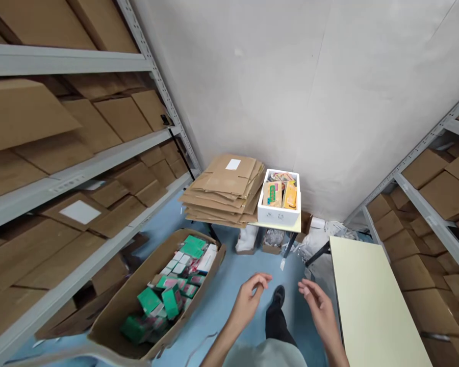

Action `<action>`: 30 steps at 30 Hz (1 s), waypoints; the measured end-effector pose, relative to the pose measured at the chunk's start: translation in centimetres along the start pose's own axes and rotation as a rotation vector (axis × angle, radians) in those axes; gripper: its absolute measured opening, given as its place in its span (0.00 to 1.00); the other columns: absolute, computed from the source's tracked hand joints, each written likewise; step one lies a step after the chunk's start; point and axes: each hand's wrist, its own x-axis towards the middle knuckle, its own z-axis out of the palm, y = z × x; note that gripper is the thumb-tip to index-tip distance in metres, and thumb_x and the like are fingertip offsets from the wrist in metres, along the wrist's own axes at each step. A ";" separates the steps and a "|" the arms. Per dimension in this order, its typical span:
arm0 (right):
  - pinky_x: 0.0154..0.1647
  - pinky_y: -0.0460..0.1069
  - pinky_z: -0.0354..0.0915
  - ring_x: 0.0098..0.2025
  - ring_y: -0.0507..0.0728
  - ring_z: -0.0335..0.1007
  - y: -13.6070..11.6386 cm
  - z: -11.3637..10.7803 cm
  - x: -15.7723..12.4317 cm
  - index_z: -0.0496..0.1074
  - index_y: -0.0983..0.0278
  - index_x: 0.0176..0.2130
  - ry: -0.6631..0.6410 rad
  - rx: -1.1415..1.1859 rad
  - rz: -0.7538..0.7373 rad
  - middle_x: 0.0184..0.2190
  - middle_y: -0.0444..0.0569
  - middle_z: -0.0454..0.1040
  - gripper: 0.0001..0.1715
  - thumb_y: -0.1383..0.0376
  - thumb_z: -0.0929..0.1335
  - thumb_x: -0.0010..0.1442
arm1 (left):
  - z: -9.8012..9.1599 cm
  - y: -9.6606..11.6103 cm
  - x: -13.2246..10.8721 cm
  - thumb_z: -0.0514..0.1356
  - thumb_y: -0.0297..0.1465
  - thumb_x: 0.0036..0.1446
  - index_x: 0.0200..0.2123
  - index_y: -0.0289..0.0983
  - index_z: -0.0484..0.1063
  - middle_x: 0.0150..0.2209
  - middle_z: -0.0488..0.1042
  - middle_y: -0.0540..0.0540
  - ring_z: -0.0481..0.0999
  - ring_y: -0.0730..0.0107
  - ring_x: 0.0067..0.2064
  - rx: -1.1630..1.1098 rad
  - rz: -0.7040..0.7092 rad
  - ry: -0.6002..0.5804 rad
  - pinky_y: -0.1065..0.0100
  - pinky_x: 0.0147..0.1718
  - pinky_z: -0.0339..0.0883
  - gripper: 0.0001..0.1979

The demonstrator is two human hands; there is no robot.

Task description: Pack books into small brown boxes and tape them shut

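Note:
My left hand (252,295) hangs over the blue floor with its fingers bent and apart, holding nothing. To its right, my right hand (316,300) is also raised in the air, fingers loosely curved and nothing in them. Left of my hands, a large open cardboard box (118,300) holds green and white small boxes (172,300). Farther ahead, flattened cardboard boxes (222,178) lie stacked beside a white foam box (278,216) containing yellow packets (289,195).
Shelves (99,153) full of cardboard boxes line the left, and another shelf unit (424,204) is at the right. A pale table (371,300) stands near my right hand. Plastic wrapping (334,229) lies on the floor by the wall.

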 end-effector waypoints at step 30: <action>0.61 0.62 0.77 0.63 0.68 0.77 -4.7 15.4 41.1 0.75 0.59 0.65 -0.293 -0.407 0.010 0.64 0.59 0.78 0.35 0.45 0.72 0.67 | -6.7 -4.4 45.2 0.68 0.38 0.60 0.54 0.38 0.73 0.56 0.79 0.35 0.80 0.50 0.58 0.144 -0.114 0.302 0.52 0.57 0.76 0.21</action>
